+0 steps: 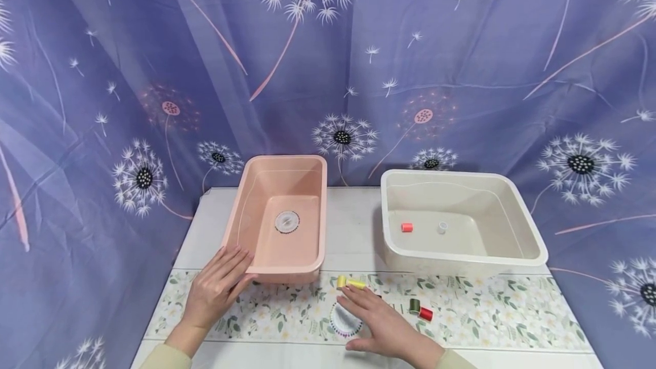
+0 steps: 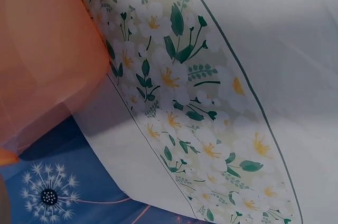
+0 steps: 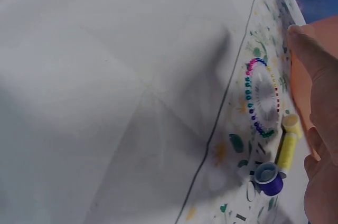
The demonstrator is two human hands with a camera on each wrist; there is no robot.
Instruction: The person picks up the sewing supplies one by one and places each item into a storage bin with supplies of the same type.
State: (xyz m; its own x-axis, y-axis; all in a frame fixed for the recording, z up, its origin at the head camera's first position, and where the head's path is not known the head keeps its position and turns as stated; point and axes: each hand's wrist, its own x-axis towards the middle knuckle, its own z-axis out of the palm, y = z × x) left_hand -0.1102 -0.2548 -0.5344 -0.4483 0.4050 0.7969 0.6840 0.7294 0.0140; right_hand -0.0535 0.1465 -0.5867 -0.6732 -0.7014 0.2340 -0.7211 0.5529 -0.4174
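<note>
The left hand (image 1: 217, 282) is resting with extended fingers on the near-left corner of the pink rectangular plastic bin (image 1: 292, 248), probably steadying it. The right hand (image 1: 379, 323) is hovering with fingers extended and thumb spread, gripping nothing, above the clear disc of multicoloured round-headed pins (image 1: 341, 321). This disc is lying on the floral strip of the white tabletop (image 1: 353, 226).

A second pin disc (image 1: 287, 222) is lying inside the pink bin. The beige rectangular plastic bin (image 1: 463, 239) is containing a coral-red thread spool (image 1: 407, 227) and a white thread spool (image 1: 443, 227); its raised walls are presumably confining them. Two yellow thread spools (image 1: 356, 284) are sitting beside the right fingertips. A dark green thread spool (image 1: 414, 306) and a red thread spool (image 1: 426, 314) are lying farther right.

The right wrist view is exposing a purple thread spool (image 3: 269, 180), which the right hand is largely masking in the head view. Only the head view is showing both bins' interiors.
</note>
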